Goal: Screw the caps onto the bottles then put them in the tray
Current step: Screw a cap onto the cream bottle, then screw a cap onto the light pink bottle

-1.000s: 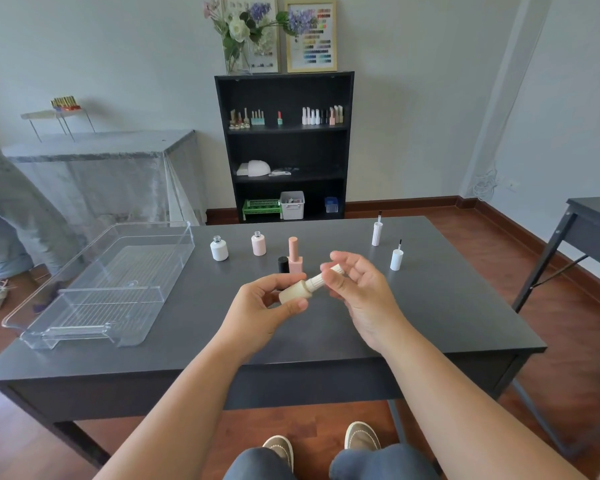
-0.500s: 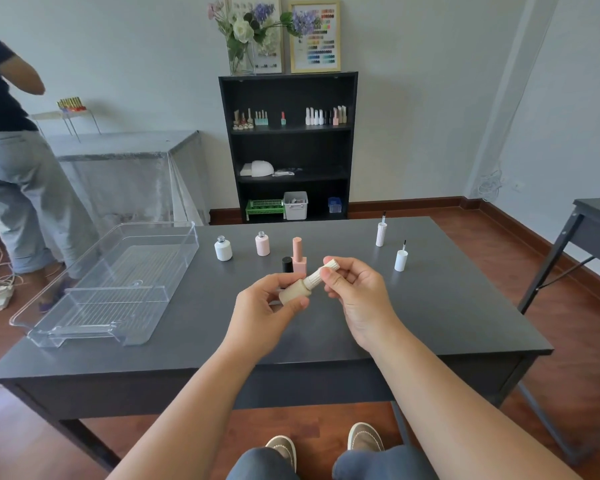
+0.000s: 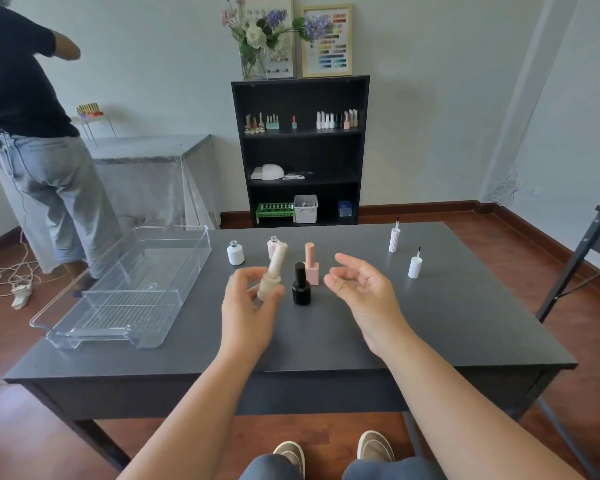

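The left hand [image 3: 248,299] pinches a capped beige bottle [image 3: 272,273] between thumb and fingers, holding it nearly upright above the counter [image 3: 465,323], its cap tilted slightly toward 1 o'clock; the bottle is somewhat blurred. The right hand [image 3: 359,289] hangs over the counter at 3 o'clock of that bottle, fingers spread and loosely curled, palm facing left, holding nothing. Between the two hands a capped black bottle [image 3: 301,285] stands on the counter, and just beside it at 1 o'clock stands a capped peach bottle [image 3: 310,263] with a tall cap. At 11 o'clock of the black bottle, farther back, an uncapped white bottle [image 3: 235,252] stands with its threaded neck bare; an uncapped pink bottle [image 3: 272,245] stands near it at 3 o'clock, partly hidden behind the beige bottle's cap. Well apart toward 2 o'clock, two white caps rest upside down with brushes pointing up: a ribbed cap [image 3: 394,239] farther back and a smooth cap [image 3: 415,266] nearer. The clear tray [image 3: 84,306] sits at 9 o'clock on the counter's left part, with no bottles inside, one corner overhanging the edge. A person [image 3: 32,133] stands on the floor beyond the tray, back turned
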The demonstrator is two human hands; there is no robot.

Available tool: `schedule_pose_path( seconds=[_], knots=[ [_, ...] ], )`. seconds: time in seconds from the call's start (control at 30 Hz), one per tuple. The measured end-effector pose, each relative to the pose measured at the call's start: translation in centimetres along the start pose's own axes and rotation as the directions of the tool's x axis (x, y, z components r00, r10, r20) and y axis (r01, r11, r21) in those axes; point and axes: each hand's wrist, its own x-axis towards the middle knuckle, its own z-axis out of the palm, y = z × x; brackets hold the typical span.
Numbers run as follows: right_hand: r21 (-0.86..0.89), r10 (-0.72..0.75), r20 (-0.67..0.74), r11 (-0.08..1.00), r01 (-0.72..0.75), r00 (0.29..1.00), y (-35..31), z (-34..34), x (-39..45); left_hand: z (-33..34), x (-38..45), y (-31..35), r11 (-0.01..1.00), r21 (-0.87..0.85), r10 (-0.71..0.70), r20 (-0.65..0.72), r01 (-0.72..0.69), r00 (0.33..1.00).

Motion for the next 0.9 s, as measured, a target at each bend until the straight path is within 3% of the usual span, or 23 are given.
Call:
schedule_pose_path(
  seconds=[0.1,0.23,0.37,0.63,0.8,0.9],
  knots=[
    [-0.02,0.024,-0.116,0.999,-0.026,0.993,0.5,-1.8,0.9,-0.3,1.9,-0.5,0.989,-0.002,-0.146,-0.057,0.146,0.988],
    [-0.041,0.079,-0.214,0.995,-0.09,0.974,1.7,-4.1,2.5,0.3,4.0,-1.2,0.969,0.083,-0.233,-0.008,0.232,0.973],
    [-0.092,0.149,-0.28,0.979,-0.181,0.948,2.8,-5.6,4.2,1.4,5.4,-1.6,0.966,0.174,-0.203,0.062,0.19,0.977],
    [0.045,0.326,-0.4,0.94,-0.337,0.857,2.9,-5.2,10.3,2.6,5.9,-3.1,0.953,0.242,-0.218,0.123,0.183,0.968],
    [0.165,0.392,-0.442,0.92,-0.357,0.807,3.2,-5.1,14.1,1.7,6.7,-4.0,0.968,0.194,-0.204,0.257,0.157,0.945],
    [0.304,0.439,-0.378,0.891,-0.339,0.815,3.2,-5.5,15.4,0.9,7.9,-4.7,0.968,0.012,-0.244,0.296,0.252,0.924]
  ],
)
